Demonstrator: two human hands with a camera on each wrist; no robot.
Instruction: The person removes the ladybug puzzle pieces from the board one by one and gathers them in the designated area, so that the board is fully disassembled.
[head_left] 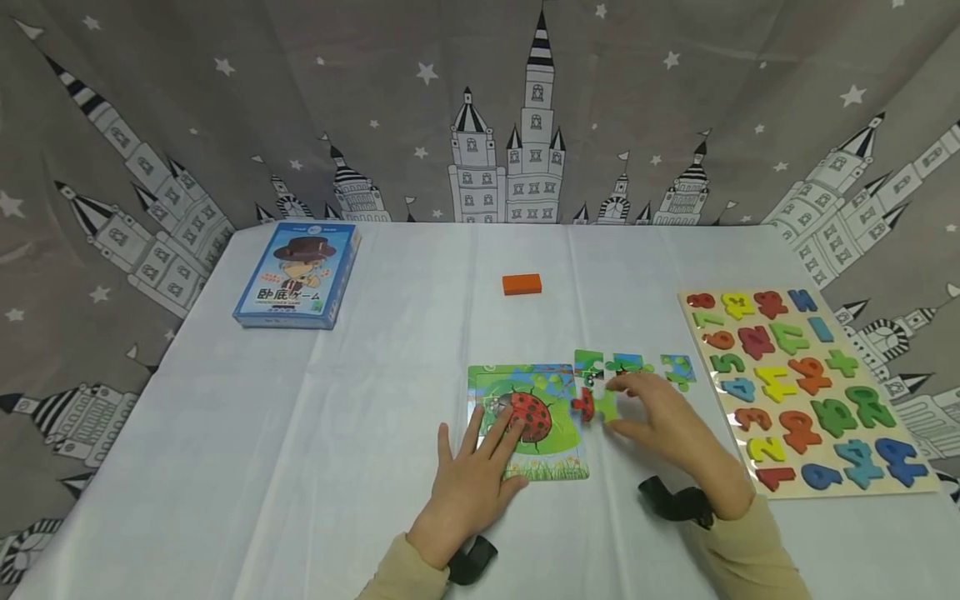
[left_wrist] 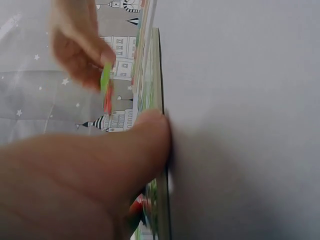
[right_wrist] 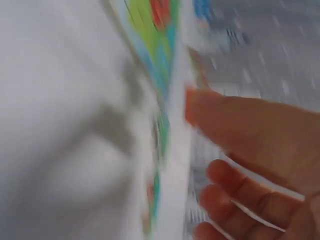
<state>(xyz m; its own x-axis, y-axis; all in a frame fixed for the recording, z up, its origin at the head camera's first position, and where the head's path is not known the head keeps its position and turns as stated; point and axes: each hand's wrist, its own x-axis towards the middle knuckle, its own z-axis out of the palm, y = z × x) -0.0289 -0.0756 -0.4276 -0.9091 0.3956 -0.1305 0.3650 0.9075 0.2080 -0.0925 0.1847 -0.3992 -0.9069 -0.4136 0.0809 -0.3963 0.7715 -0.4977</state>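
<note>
A ladybug picture puzzle board (head_left: 564,450) lies flat on the white table. My left hand (head_left: 472,483) rests on it with its fingers spread, the thumb along the near edge. To the right of the board, my right hand (head_left: 667,421) pinches a red and green puzzle piece (head_left: 587,406) at its fingertips; the left wrist view shows that piece (left_wrist: 106,85) edge-on. The right wrist view is blurred and does not show the grip clearly. Loose puzzle pieces (head_left: 588,362) lie just beyond the right hand, and another piece (head_left: 678,368) sits farther right.
A wooden board of coloured numbers and signs (head_left: 765,333) lies at the right. An orange block (head_left: 522,284) sits beyond the puzzle. At the far left is a blue game box (head_left: 296,275). A grey castle-print curtain (head_left: 375,83) hangs behind the table.
</note>
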